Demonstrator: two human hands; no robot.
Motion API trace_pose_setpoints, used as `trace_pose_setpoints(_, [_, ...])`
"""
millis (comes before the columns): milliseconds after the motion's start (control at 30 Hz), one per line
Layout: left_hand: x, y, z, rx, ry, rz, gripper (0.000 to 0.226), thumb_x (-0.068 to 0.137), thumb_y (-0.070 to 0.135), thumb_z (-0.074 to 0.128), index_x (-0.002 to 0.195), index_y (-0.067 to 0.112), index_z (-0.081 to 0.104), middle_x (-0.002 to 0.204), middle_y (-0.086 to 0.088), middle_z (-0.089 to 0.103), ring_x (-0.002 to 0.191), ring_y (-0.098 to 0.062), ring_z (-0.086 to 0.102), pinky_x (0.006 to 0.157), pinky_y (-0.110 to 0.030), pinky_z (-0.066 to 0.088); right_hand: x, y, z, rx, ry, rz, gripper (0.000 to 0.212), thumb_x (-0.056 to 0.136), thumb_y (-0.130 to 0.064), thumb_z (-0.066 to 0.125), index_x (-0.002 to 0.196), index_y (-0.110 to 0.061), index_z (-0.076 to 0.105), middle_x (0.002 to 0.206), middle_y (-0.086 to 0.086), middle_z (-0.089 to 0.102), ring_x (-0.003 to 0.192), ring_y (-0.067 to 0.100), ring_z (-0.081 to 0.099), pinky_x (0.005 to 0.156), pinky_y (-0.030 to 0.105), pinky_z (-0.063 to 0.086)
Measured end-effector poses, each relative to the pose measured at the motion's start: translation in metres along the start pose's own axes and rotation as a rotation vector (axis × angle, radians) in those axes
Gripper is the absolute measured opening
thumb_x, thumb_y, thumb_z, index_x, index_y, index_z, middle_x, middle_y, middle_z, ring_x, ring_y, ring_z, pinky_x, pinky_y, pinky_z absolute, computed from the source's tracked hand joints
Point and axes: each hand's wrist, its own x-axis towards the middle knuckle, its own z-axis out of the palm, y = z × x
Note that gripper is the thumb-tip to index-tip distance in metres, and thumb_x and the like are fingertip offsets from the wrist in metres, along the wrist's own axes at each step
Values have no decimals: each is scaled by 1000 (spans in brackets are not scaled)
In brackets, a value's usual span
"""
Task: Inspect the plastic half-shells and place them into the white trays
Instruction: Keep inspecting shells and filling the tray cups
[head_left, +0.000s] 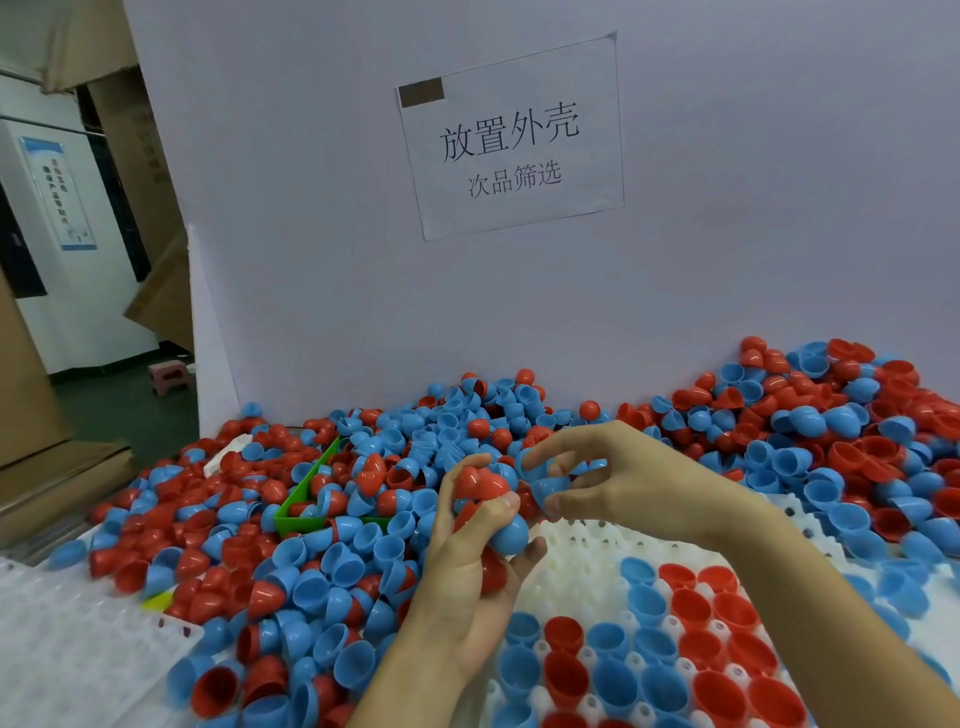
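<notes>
A deep heap of red and blue plastic half-shells (322, 561) covers the table. My left hand (467, 566) grips a bunch of several red and blue half-shells (483, 486) above the heap's near edge. Just to its right, my right hand (618, 478) pinches a blue half-shell (553, 486) between thumb and fingers. Below both hands lies a white tray (587, 566) whose near pockets hold red and blue shells (670, 649), open side up. A second white tray (67, 639) lies at the bottom left.
A green bin (296, 512) sits half buried in the heap left of my hands. A white board (322, 249) with a paper sign (511, 137) stands behind the heap. Cardboard boxes (31, 364) and a small pink stool (169, 375) are at the far left.
</notes>
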Motion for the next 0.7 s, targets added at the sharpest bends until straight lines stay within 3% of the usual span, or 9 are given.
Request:
trace_pose_setpoints(133, [-1, 1, -1, 10, 9, 2, 58, 53, 15, 85, 107, 29, 70, 116, -15, 68, 89, -24, 72, 63, -31, 57, 0, 3, 0, -19, -18, -14, 20, 93, -38, 64, 112, -37, 72, 116, -17, 68, 89, 0, 70, 87, 26, 57])
trace_pose_setpoints(233, [-1, 1, 0, 29, 14, -5, 55, 56, 12, 84, 106, 29, 70, 121, -16, 63, 92, -24, 69, 63, -30, 56, -1, 3, -1, 15, -10, -14, 24, 101, -28, 54, 114, -26, 74, 108, -17, 73, 90, 1, 71, 83, 20, 58])
trace_pose_setpoints(367, [-1, 0, 2, 51, 2, -21, 48, 65, 9, 76, 109, 28, 69, 123, -17, 61, 96, -26, 66, 62, -30, 56, 2, 4, 0, -147, 25, -21, 21, 96, -21, 63, 112, -28, 74, 105, -18, 73, 84, -8, 67, 75, 15, 54])
trace_pose_setpoints(467, [-4, -1, 3, 80, -28, -34, 48, 65, 8, 76, 108, 28, 69, 121, -15, 60, 98, -27, 64, 63, -31, 56, 4, 7, 3, -194, 85, -4, 20, 90, -16, 71, 107, -24, 76, 87, -21, 71, 79, -11, 65, 65, 9, 52])
trace_pose_setpoints(700, [-2, 2, 1, 51, -23, -48, 48, 64, 6, 76, 106, 27, 70, 111, -16, 67, 98, -31, 69, 60, -31, 57, 0, 17, -11, -198, 84, 47, 3, 87, -25, 75, 87, -24, 78, 71, -14, 74, 66, 0, 70, 59, 11, 53])
